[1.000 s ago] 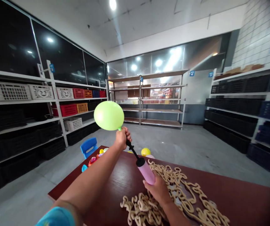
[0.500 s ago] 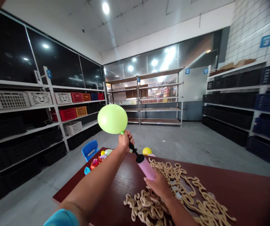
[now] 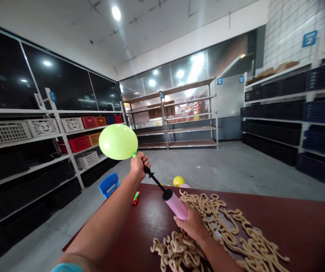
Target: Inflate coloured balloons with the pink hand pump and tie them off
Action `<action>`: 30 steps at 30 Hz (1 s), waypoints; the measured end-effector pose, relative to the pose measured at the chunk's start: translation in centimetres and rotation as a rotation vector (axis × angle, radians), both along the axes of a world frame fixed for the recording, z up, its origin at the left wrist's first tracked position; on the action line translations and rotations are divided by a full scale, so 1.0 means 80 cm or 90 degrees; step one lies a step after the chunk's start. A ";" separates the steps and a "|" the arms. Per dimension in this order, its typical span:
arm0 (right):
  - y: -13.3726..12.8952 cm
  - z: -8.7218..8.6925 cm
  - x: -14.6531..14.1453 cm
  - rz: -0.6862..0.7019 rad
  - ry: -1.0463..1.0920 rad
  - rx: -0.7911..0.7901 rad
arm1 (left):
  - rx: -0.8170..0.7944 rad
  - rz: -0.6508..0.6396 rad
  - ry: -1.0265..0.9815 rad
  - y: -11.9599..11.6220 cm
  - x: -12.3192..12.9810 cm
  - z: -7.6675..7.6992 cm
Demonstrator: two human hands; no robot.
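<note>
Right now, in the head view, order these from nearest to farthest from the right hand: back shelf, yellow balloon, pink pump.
1. Pink pump: in the right hand.
2. Yellow balloon: beyond the table.
3. Back shelf: across the room.

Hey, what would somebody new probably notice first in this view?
Probably the lime-green balloon, bulging beside the left hand, left of centre. Next, perhaps, the pink pump slanting between that hand and the right hand. Then the tangled beige cords spread across the dark red table around the right forearm.
</note>
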State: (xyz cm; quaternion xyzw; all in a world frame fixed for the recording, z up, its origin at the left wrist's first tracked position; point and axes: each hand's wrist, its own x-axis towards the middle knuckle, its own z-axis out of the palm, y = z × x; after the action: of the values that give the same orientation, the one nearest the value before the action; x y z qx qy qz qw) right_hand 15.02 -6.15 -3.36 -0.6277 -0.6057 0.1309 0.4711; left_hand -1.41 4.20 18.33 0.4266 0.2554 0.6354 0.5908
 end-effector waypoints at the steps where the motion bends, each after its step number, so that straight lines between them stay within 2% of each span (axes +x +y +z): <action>1: 0.000 0.001 0.001 0.001 0.002 -0.002 | -0.011 -0.006 0.008 -0.003 0.011 -0.011; 7: -0.002 0.006 0.003 0.004 0.019 -0.019 | -0.065 -0.036 0.039 -0.025 0.063 -0.080; 9: -0.003 0.008 0.004 0.010 0.021 -0.018 | -0.072 -0.036 0.032 -0.030 0.068 -0.090; 11: -0.005 0.010 0.004 0.010 0.013 -0.025 | -0.081 -0.034 0.026 -0.033 0.066 -0.091; 14: -0.007 0.013 0.002 0.009 -0.004 -0.028 | -0.091 -0.021 0.025 -0.034 0.052 -0.079; 16: -0.008 0.015 0.000 0.012 -0.015 -0.012 | -0.076 -0.009 0.020 -0.030 0.037 -0.062; 22: -0.006 0.014 -0.002 -0.016 -0.048 0.005 | -0.013 0.015 0.003 -0.012 -0.021 0.015; 24: -0.005 0.013 -0.003 -0.027 -0.054 0.008 | -0.003 0.012 0.000 -0.007 -0.034 0.033; 27: -0.005 0.010 -0.004 -0.019 -0.045 0.005 | 0.001 0.011 -0.001 -0.003 -0.034 0.036; 30: -0.005 0.008 -0.001 -0.014 -0.031 -0.003 | -0.012 0.006 -0.002 -0.003 -0.015 0.010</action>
State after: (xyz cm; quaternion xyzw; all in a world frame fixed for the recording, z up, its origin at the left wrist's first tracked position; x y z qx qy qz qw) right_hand 14.92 -6.56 -2.75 -0.6384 -0.6100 0.1117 0.4559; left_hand -2.60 4.00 19.12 0.4190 0.2625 0.6366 0.5918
